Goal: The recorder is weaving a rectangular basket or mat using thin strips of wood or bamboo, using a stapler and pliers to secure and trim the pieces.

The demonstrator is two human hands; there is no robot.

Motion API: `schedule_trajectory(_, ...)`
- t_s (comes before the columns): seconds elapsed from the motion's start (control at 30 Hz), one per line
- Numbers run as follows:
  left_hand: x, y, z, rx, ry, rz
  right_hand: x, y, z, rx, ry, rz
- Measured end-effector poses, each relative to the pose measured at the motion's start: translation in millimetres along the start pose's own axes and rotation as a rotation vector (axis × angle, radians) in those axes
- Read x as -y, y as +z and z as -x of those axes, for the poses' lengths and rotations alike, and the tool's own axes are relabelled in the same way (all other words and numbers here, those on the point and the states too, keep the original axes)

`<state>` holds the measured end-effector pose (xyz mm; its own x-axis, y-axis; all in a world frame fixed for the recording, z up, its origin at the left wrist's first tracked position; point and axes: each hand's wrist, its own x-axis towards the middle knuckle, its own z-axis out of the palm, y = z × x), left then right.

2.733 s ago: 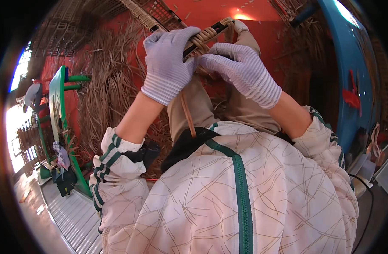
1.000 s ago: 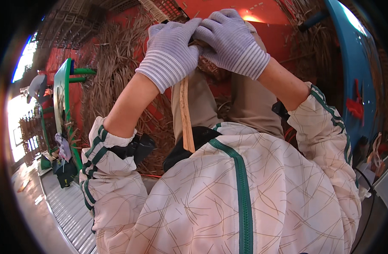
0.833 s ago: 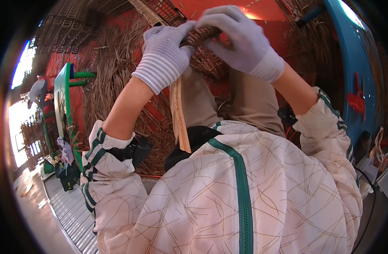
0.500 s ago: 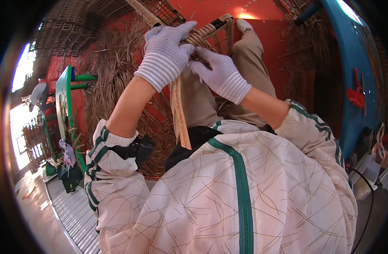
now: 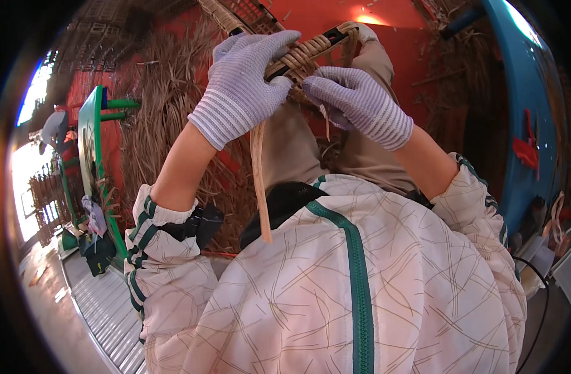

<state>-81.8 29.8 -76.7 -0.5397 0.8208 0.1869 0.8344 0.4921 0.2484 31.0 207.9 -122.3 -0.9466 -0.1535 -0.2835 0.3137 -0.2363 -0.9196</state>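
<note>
Gloved left hand (image 5: 243, 81) clamped over the near end of a cane-wrapped frame (image 5: 304, 56), fingers curled across it, thumb underneath. Frame slants up and to the right between the hands, above the seated person's beige trousers (image 5: 291, 149); dark bar shows between the tan windings. Gloved right hand (image 5: 363, 106) just below the wrapping, fingers bent and drawn together at its lower edge; cannot tell whether they pinch a strand. A thin strand (image 5: 327, 129) dangles beside those fingertips. Long tan strip (image 5: 258, 181) hangs from under the left hand, its lower end over the jacket (image 5: 298, 287). Heap of loose brown strips (image 5: 164, 106) on the red floor (image 5: 416, 47), left of the legs.
</note>
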Motion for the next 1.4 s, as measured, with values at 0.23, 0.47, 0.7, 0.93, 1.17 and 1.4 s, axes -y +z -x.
schedule_trajectory(0.23, -1, 27, 13, -0.35, 0.084, -0.094, -1, 21, 2, -0.037, -0.193, 0.14)
schedule_trajectory(0.47, 3, 21, 18, -0.455, 0.158, 0.065, 16, 21, 4, -0.048, -0.166, 0.161)
schedule_trajectory(0.7, -3, 7, 10, -0.486, -0.028, 0.24, 44, 0, -14, -0.217, -0.737, 0.285)
schedule_trajectory(0.93, 5, 6, 6, -0.497, -0.208, 0.372, 52, -10, -30, -0.308, -1.108, 1.042)
schedule_trajectory(1.17, 20, 3, 1, -0.45, -0.24, 0.403, 46, -11, -27, -0.384, -0.956, 0.813)
schedule_trajectory(1.4, 14, -1, -1, -0.472, -0.272, 0.417, 25, -15, -25, -0.487, -1.202, 1.062)
